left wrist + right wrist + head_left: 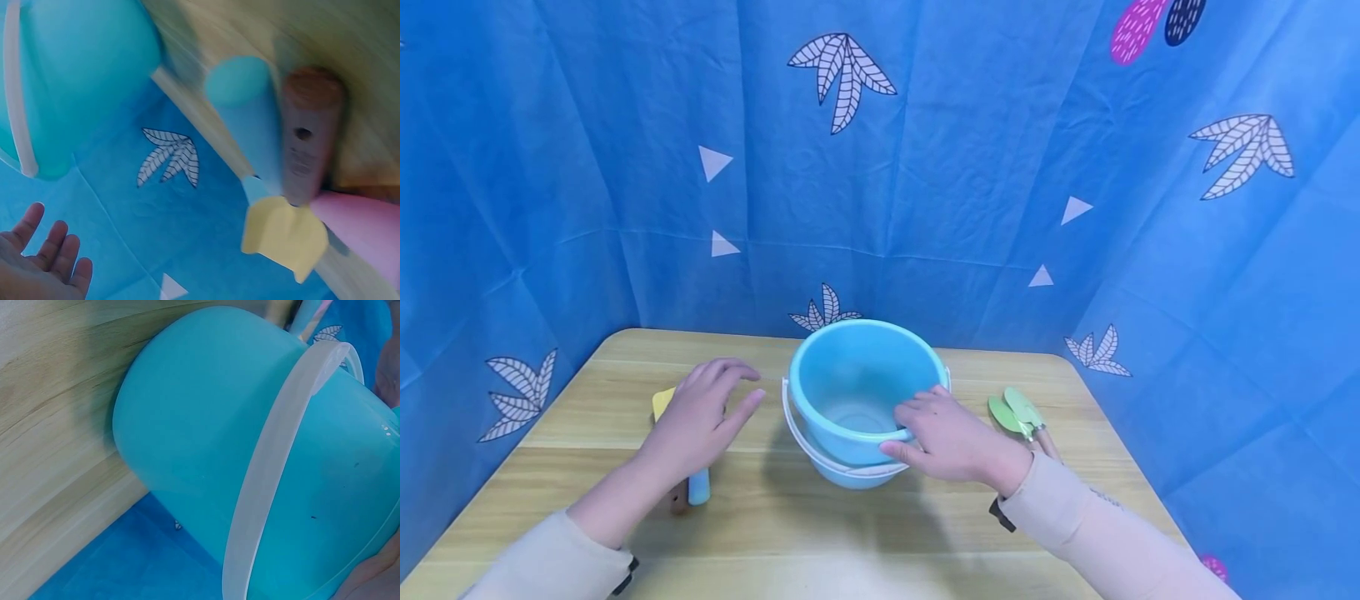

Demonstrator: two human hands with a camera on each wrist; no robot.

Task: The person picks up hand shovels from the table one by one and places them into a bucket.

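A light blue bucket (820, 392) stands in the middle of the table, its inside showing no contents. Its white handle (842, 467) hangs down across the near side. My right hand (951, 437) grips the bucket's rim at the near right, fingers over the edge and thumb outside. The right wrist view shows the bucket's side (200, 425) close up. To the left of the bucket, my left hand (700, 412) hovers with relaxed fingers and holds nothing. Under it lie a yellow-headed tool (284, 231), a blue handle (247, 125) and a brown handle (309, 137), partly hidden in the head view.
Two small green trowels (1022, 410) with wooden handles lie on the right of the table (760, 542), partly behind the right forearm. A pink piece (365, 231) lies beside the brown handle. Blue patterned cloth (955, 167) hangs behind and at both sides.
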